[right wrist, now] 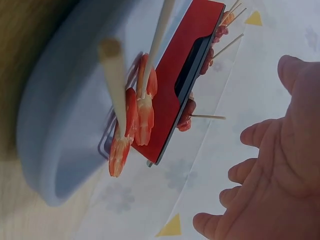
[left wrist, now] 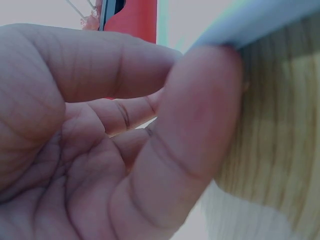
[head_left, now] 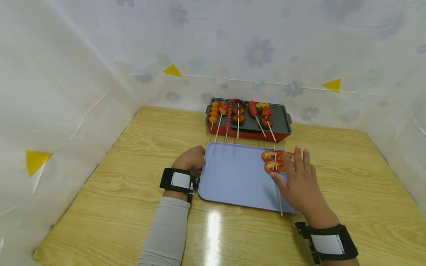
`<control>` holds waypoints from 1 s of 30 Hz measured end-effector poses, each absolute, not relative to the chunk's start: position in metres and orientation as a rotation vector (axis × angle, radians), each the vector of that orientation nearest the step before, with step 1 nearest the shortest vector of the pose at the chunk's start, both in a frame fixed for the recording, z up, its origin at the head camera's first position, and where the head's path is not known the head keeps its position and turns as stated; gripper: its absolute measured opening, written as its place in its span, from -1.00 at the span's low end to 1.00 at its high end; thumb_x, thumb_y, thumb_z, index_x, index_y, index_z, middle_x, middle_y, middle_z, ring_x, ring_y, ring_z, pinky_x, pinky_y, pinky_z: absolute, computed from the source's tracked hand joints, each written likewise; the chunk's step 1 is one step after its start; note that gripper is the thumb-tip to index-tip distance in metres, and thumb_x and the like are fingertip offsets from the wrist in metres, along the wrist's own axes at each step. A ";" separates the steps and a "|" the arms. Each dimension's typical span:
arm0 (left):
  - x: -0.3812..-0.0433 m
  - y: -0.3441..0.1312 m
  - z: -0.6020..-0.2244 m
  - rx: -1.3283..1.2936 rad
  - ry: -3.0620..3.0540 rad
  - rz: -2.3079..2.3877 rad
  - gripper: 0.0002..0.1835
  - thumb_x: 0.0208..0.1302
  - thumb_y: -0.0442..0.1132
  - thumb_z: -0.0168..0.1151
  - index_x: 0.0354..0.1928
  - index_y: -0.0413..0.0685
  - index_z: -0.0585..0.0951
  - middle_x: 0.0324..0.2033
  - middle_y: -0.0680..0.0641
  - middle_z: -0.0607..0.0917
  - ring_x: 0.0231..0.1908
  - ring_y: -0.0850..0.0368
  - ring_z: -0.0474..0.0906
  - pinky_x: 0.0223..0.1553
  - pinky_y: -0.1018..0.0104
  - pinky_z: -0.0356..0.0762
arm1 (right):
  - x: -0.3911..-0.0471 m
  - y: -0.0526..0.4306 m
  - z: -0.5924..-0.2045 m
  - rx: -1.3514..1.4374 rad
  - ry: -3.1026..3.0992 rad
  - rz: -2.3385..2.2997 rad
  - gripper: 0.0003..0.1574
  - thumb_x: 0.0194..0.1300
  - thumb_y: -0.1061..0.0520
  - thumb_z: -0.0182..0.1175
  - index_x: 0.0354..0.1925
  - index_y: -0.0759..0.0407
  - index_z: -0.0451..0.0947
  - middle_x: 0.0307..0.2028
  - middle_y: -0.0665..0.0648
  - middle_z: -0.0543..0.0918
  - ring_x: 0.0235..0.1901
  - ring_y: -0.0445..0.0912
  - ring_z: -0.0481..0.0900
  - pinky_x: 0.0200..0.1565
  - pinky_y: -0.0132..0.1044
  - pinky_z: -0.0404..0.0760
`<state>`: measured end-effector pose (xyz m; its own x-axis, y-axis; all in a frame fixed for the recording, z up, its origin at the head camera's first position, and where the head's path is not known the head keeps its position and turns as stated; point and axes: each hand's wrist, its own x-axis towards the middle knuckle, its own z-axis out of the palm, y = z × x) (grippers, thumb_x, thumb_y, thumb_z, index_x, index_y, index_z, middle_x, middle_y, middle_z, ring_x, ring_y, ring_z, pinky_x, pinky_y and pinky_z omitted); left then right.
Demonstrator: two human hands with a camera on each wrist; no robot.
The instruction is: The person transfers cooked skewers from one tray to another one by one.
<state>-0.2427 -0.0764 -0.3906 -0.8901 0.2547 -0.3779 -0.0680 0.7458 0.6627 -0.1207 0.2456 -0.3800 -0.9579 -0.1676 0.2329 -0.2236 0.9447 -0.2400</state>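
Observation:
A pale blue-lavender tray (head_left: pixel 236 177) lies on the wooden table. At its left edge my left hand (head_left: pixel 191 160) grips the rim; the left wrist view shows thumb (left wrist: pixel 200 110) and forefinger meeting at the tray's edge. Prawn skewers (head_left: pixel 272 166) lie on the right side of the tray, their wooden sticks reaching past its near edge. Over them my right hand (head_left: pixel 301 181) is spread, fingers straight, partly hiding the prawns in the head view. In the right wrist view this hand (right wrist: pixel 280 165) holds nothing and is apart from the prawns (right wrist: pixel 145 110).
Behind the tray stands a red grill (head_left: pixel 249 134) with a dark plate (head_left: pixel 281 116). Several skewers lie on it, among them orange balls (head_left: pixel 213 114), a sausage (head_left: pixel 252 108) and mushroom-like brown pieces (head_left: pixel 238 119). A flower-patterned sheet (head_left: pixel 216 44) hangs behind the table (head_left: pixel 133 147).

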 end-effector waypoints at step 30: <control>-0.242 -0.077 -0.394 0.122 2.490 1.000 -0.48 0.28 -0.48 0.00 0.31 -0.27 0.38 -0.10 -0.22 0.57 -0.53 0.07 0.57 -0.55 0.32 0.56 | -0.221 0.243 -0.338 0.259 -2.831 0.611 -0.23 0.57 -0.10 -0.08 0.36 0.54 0.21 0.25 0.58 0.29 0.21 0.46 0.30 0.19 0.36 0.29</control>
<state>-0.2419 -0.0772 -0.3943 -0.8942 0.2434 -0.3756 -0.0839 0.7332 0.6748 -0.2212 0.2426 -0.3384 -0.9571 -0.1224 0.2627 -0.2199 0.8973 -0.3828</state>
